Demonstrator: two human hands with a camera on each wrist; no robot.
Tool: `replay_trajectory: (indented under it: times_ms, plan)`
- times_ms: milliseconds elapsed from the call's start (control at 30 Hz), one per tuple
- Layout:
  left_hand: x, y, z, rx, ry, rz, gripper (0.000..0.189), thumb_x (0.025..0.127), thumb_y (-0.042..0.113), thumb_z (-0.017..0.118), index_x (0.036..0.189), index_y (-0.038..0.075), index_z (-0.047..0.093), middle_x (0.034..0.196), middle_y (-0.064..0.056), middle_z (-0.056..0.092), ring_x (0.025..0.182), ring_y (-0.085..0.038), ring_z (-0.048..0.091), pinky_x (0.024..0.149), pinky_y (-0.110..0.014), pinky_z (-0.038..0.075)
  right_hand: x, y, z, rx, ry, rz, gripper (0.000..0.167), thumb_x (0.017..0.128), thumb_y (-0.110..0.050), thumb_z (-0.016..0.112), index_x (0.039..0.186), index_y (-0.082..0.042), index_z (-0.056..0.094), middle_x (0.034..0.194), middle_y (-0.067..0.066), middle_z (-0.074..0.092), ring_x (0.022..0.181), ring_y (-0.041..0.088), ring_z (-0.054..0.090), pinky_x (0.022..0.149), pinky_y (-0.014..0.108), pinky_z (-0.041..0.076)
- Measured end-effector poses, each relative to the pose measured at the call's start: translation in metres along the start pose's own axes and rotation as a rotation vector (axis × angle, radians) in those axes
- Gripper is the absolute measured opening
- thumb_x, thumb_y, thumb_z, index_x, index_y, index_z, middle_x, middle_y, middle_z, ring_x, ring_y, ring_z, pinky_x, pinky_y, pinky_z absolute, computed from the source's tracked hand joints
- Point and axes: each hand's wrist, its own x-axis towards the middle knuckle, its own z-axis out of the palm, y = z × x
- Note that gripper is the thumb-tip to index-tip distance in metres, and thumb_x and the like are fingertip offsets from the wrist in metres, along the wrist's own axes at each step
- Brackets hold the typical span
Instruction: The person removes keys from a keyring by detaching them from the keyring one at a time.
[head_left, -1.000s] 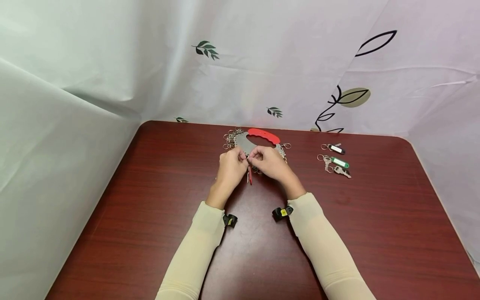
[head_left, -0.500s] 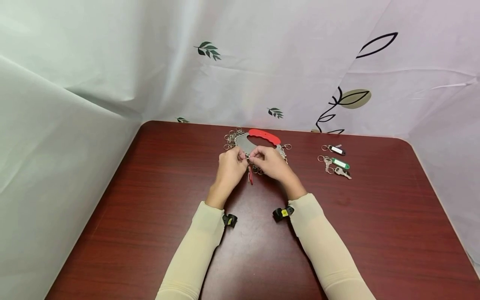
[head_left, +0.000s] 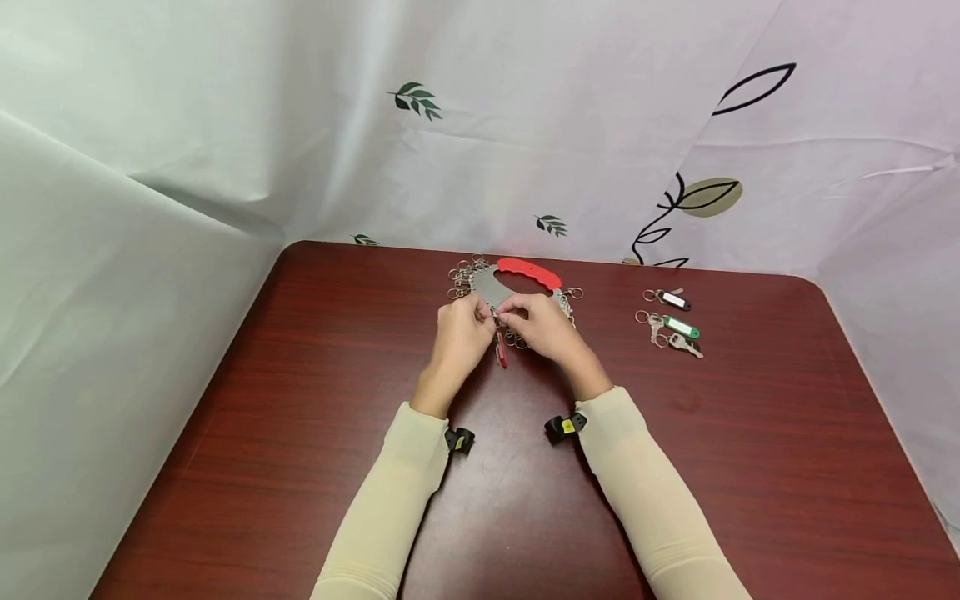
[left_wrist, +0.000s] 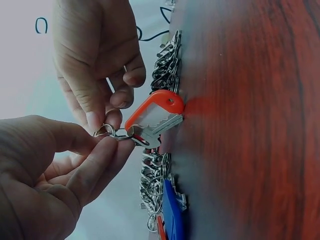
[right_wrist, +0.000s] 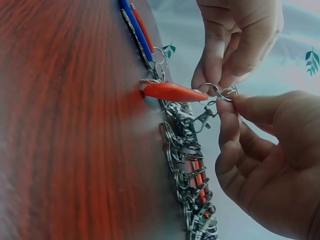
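Note:
Both hands meet over the near edge of a grey metal plate (head_left: 489, 287) with a red grip handle (head_left: 528, 271). My left hand (head_left: 463, 333) pinches a small metal ring (left_wrist: 107, 131) between thumb and fingers. From the other side, my right hand (head_left: 546, 327) pinches at the same ring with thumb and fingertip. Below the fingers hang a red key tag (right_wrist: 175, 92) and a silver key (left_wrist: 167, 124), close over the table. A snap hook (right_wrist: 205, 117) sits right beside the ring. The fingertips partly hide the ring.
Many clips with rings (left_wrist: 165, 65) line the plate's edge. A blue key tag (left_wrist: 171, 212) hangs among them. To the right on the table (head_left: 750, 417) lie a black key tag (head_left: 673, 299), a green key tag (head_left: 681, 327) and loose keys (head_left: 684, 344). White curtains stand behind.
Both hands stay in nearly the same place, with only slight finger shifts at the ring. The red key tag has turned a little as it hangs.

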Motion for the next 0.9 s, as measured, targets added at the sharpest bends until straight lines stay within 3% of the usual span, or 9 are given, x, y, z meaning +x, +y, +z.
replay_trajectory:
  times_ms: [233,333,467,600,900]
  plan:
    - [0.0012,0.0007,-0.0007,-0.026,0.001,-0.008,0.004,0.085,0.002,0.071,0.085,0.006,0.07,0.079,-0.008,0.074,0.072,-0.022,0.068,0.067,-0.036,0.057,-0.0001,-0.0025,-0.003,-0.091,0.005,-0.078,0.013,0.096,-0.008,0.067,0.105,-0.005,0.076,0.093,0.008,0.076,0.083,0.019,0.069,0.078,0.034,0.056]
    - [0.0021,-0.0015,-0.0012,-0.026,0.011,0.039,0.012,0.085,0.0,0.07,0.096,0.004,0.074,0.093,-0.011,0.075,0.079,-0.024,0.069,0.074,-0.039,0.057,0.0003,-0.0034,-0.0036,-0.15,0.023,-0.102,0.011,0.096,-0.007,0.067,0.103,-0.006,0.076,0.096,0.007,0.076,0.084,0.02,0.068,0.08,0.037,0.056]
    - [0.0033,-0.0028,-0.0011,-0.029,-0.028,0.133,0.027,0.088,-0.006,0.066,0.111,0.004,0.075,0.111,-0.013,0.075,0.091,-0.025,0.072,0.082,-0.039,0.059,-0.0001,-0.0053,-0.0051,-0.209,0.035,-0.115,0.01,0.097,-0.007,0.067,0.101,-0.006,0.076,0.101,0.008,0.077,0.087,0.022,0.068,0.081,0.04,0.056]
    - [0.0045,-0.0031,0.0015,-0.046,-0.08,0.164,0.027,0.09,-0.009,0.066,0.112,0.005,0.073,0.107,-0.013,0.077,0.093,-0.025,0.074,0.082,-0.037,0.06,-0.0016,-0.007,-0.0067,-0.239,0.052,-0.099,0.009,0.097,-0.01,0.069,0.101,-0.007,0.077,0.104,0.009,0.078,0.087,0.023,0.069,0.081,0.04,0.056]
    - [0.0044,-0.004,0.0035,-0.037,-0.031,0.164,0.019,0.086,-0.012,0.068,0.095,0.003,0.073,0.095,-0.011,0.077,0.087,-0.024,0.072,0.079,-0.035,0.06,-0.0025,-0.0085,-0.0055,-0.276,0.095,-0.13,0.007,0.095,-0.009,0.071,0.097,-0.008,0.078,0.09,0.006,0.076,0.08,0.02,0.068,0.077,0.038,0.056]
